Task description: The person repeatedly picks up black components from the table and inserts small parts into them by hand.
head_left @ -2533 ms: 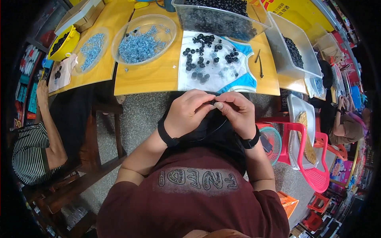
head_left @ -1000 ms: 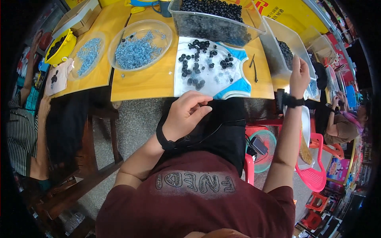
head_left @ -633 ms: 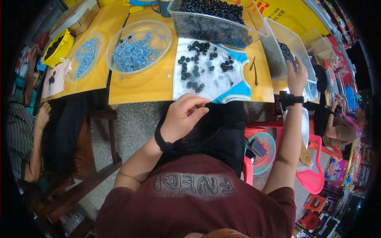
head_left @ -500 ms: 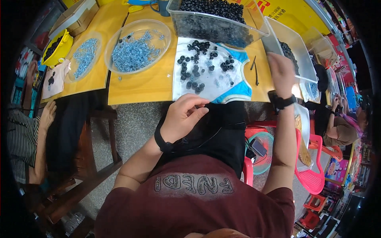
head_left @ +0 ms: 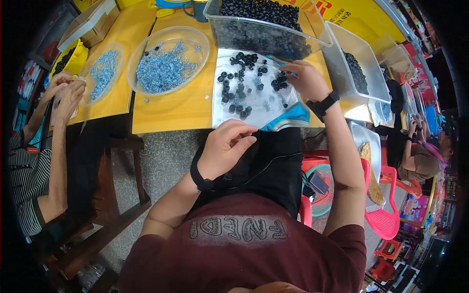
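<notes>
Held with left hand [head_left: 227, 149] half-curled beside the near edge of the table [head_left: 168, 117], thumb [head_left: 243, 146] and index finger [head_left: 241, 130] slightly apart, extended with right forearm [head_left: 343, 151] forward, right hand [head_left: 311, 80] over the table inside that edge, fingertips [head_left: 289, 68] pointing left

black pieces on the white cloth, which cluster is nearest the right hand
The rightmost cluster: the right hand is just beside it, while the others lie farther left.

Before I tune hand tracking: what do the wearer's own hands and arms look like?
Left hand and right hand: no gloves. A black band on each wrist, left band and right band, both with a small dark block attached. Forearms uncovered; short dark maroon sleeves, left sleeve, right sleeve.
</notes>
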A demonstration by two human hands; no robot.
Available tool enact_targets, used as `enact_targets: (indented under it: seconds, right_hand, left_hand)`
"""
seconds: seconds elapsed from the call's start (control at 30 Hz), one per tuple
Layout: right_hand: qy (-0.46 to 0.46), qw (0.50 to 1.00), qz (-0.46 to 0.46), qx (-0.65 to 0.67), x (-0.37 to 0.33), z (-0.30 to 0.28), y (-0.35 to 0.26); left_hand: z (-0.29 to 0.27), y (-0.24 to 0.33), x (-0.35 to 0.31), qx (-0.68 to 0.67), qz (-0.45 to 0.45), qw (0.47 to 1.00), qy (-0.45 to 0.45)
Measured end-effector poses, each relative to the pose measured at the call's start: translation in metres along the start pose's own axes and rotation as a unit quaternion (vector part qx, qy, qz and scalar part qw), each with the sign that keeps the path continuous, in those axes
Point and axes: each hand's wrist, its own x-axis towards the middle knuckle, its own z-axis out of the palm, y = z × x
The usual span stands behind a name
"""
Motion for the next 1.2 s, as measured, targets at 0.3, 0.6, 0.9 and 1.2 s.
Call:
enact_targets:
  seconds: [0.3,0.6,0.9,1.2]
  right_hand:
    - [-0.039,0.998,-0.003,-0.044,0.010,0.007,0.003]
    - [-0.021,0.998,0.060,0.024,-0.044,-0.027,-0.034]
    - [-0.075,0.986,0.106,0.106,-0.060,-0.028,-0.050]
    - [-0.051,0.996,0.063,-0.034,-0.018,-0.002,-0.026]
  left_hand:
    - [-0.002,-0.005,0.001,0.000,-0.012,1.000,0.003]
    - [-0.007,-0.004,0.002,0.004,-0.023,1.000,0.011]
    - [0.002,-0.005,0.000,0.009,-0.017,1.000,-0.003]
    - [-0.001,0.000,-0.004,0.017,-0.011,1.000,0.003]
